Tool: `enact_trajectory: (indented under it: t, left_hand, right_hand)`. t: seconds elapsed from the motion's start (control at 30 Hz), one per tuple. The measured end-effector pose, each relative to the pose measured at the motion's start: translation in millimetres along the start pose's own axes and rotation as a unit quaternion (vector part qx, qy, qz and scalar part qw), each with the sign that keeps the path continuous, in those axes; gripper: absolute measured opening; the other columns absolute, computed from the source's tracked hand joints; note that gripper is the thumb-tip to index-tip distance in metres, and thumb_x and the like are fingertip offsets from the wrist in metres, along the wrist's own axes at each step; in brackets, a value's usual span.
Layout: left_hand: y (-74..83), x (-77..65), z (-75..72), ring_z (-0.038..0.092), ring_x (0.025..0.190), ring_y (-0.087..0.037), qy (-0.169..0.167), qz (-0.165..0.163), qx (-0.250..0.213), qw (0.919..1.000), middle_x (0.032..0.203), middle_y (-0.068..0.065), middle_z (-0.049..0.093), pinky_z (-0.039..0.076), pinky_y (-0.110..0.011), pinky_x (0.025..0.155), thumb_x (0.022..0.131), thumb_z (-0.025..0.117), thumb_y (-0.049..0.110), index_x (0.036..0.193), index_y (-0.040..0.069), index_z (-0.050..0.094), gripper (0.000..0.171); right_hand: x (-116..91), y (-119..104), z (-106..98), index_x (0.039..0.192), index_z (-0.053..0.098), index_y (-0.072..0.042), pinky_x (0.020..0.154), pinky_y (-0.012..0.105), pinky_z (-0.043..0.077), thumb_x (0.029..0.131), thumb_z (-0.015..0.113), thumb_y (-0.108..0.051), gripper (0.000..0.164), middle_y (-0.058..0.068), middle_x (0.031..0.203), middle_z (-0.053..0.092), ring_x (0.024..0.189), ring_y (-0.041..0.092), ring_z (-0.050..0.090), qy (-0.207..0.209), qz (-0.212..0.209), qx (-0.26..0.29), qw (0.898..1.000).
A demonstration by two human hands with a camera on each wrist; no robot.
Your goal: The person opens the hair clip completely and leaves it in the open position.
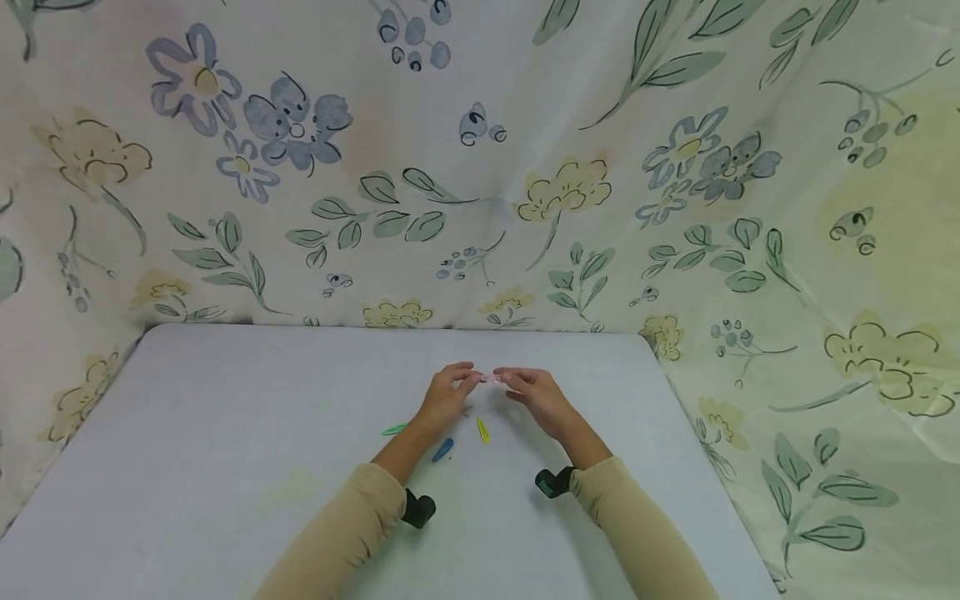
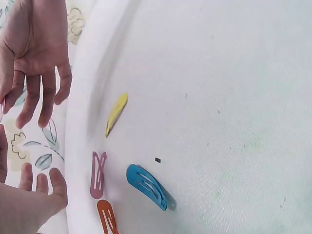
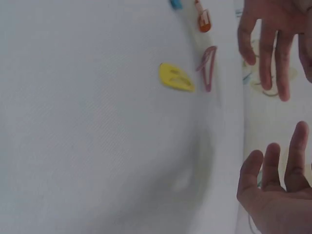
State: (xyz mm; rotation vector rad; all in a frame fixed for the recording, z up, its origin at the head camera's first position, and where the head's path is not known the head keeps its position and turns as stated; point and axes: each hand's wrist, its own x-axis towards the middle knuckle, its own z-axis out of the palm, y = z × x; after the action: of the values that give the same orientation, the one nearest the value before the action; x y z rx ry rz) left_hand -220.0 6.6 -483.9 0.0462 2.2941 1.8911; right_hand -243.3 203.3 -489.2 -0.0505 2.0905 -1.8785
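Note:
Near the table's far edge, my left hand and right hand pinch a small pale pink piece between them, thumbs against forefingers. Its kind I cannot tell. The other fingers of the left hand and right hand spread loosely in the left wrist view. On the tabletop below lie snap hair clips: a yellow clip, a blue clip and a green clip beside the left forearm. The left wrist view also shows a mauve clip and an orange clip.
The white table has a rounded far edge, with a floral cloth hanging behind it. A tiny dark speck lies close to the blue clip. Black wrist camera mounts sit at both sleeve cuffs.

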Motion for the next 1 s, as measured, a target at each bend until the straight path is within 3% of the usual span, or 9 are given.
enact_trajectory:
  t: [0.17,0.3,0.53,0.77,1.0]
  left_hand:
    - [0.8,3.2,-2.5,0.042,0.139,-0.029,-0.021,-0.053,-0.116,0.9916,0.15,-0.006,0.048,0.041,-0.046,0.108,0.104,0.055,0.026,0.116,0.004,0.069,0.029]
    - [1.7,4.5,-4.4,0.041,0.14,-0.027,-0.031,-0.071,-0.167,0.9829,0.151,-0.006,0.047,0.041,-0.045,0.108,0.104,0.055,0.023,0.12,0.002,0.068,0.03]
    - [5.6,3.1,-5.5,0.041,0.14,-0.027,-0.024,-0.074,-0.187,0.9794,0.151,-0.007,0.047,0.041,-0.045,0.108,0.103,0.055,0.022,0.12,0.002,0.069,0.029]
    - [5.7,4.1,-5.8,0.042,0.139,-0.028,-0.019,-0.076,-0.189,0.9788,0.15,-0.007,0.048,0.041,-0.045,0.107,0.103,0.055,0.021,0.121,0.0,0.068,0.03]
    - [6.5,5.1,-4.8,0.043,0.138,-0.028,-0.014,-0.085,-0.187,0.9786,0.15,-0.007,0.048,0.042,-0.045,0.107,0.102,0.057,0.022,0.122,0.001,0.068,0.031]
  right_hand:
    - [-1,-5,3,0.122,0.063,0.008,0.112,0.051,0.035,0.103,0.055,-0.019,0.034,0.025,0.147,0.046,0.136,0.026,0.046,-0.019,-0.004,0.072,0.997]
    - [-1,-7,5,0.125,0.06,0.009,0.113,0.05,0.033,0.103,0.055,-0.019,0.036,0.024,0.146,0.048,0.133,0.025,0.048,-0.019,-0.003,0.11,0.994]
    - [0,-11,9,0.123,0.064,0.008,0.113,0.052,0.032,0.103,0.056,-0.019,0.034,0.012,0.135,0.061,0.135,0.027,0.046,-0.005,-0.003,0.128,0.992]
    - [1,-12,12,0.115,0.068,0.006,0.113,0.051,0.033,0.102,0.056,-0.015,0.028,0.011,0.129,0.064,0.132,0.027,0.047,0.011,-0.005,0.142,0.99]
    - [2,-13,12,0.121,0.061,0.013,0.112,0.051,0.033,0.102,0.056,-0.015,0.034,0.011,0.129,0.064,0.132,0.027,0.047,0.016,-0.009,0.134,0.991]
